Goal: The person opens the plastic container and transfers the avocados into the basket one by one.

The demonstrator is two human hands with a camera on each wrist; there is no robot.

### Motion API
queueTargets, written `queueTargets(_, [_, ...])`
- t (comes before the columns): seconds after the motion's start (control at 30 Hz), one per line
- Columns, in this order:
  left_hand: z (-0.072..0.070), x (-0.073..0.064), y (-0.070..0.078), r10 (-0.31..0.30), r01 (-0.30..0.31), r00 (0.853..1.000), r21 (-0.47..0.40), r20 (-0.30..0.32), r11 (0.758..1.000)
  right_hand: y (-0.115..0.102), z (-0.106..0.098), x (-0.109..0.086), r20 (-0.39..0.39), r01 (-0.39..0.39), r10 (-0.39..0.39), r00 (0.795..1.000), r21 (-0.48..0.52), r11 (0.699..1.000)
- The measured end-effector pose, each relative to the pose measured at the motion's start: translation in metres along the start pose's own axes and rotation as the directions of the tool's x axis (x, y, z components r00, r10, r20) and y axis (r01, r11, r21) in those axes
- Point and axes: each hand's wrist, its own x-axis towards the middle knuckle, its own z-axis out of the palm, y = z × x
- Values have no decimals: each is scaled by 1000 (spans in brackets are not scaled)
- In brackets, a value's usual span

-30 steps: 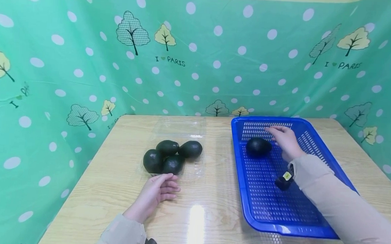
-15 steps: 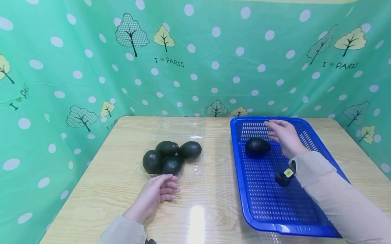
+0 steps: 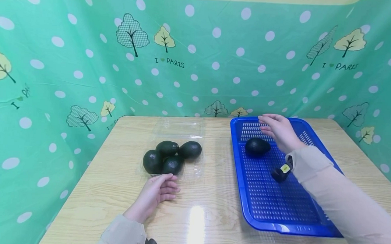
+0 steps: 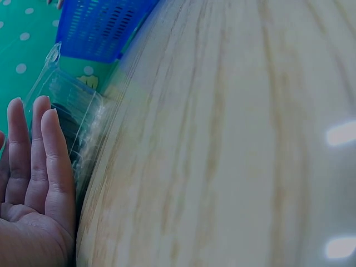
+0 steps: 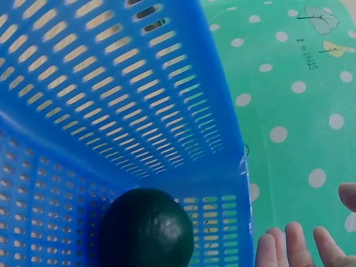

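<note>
Since the frame of one second ago, the right hand (image 3: 279,132) has shifted a little toward the back rim of the blue, rectangular, perforated plastic basket (image 3: 278,207); the left hand (image 3: 153,193) and all the fruit keep their places. One dark green, glossy, pear-shaped avocado (image 3: 257,147) lies on its side in the basket's back left corner, its narrow end pointing right. The right hand is nearest to it, held above and behind, fingers extended and slightly spread, thumb well apart from them, as the right wrist view shows. To the left, a clear, hinged plastic container (image 3: 193,169) with its lid (image 3: 179,127) folded back holds four dark avocados (image 3: 173,165) in a cluster. The left hand rests at its front edge, fingers nearly straight and close together in the left wrist view; whether the fingertips touch the plastic cannot be told. Both arms wear beige sleeves (image 3: 344,198), with a small black camera (image 3: 280,174) at each wrist. Container and basket stand apart on a pale wood-grain table (image 3: 101,202), backed by a green cloth (image 3: 219,46) printed with white dots and trees.
</note>
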Motion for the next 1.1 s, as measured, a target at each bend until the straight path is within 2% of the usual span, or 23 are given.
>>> queueTargets(0.47, [-1,1,1,0,0,1000,6,3,1000,-21,22,1,70,-9,3,998,89,996])
queueTargets(0.83, [-2,2,-1,-4,4,1000,-1,4,1000,-26,41,5,101,6,-22,995,157,988])
queueTargets(1.1, [-2,2,-1,-8,8,1000,-3,5,1000,-28,57,10,136,-8,-14,991,159,987])
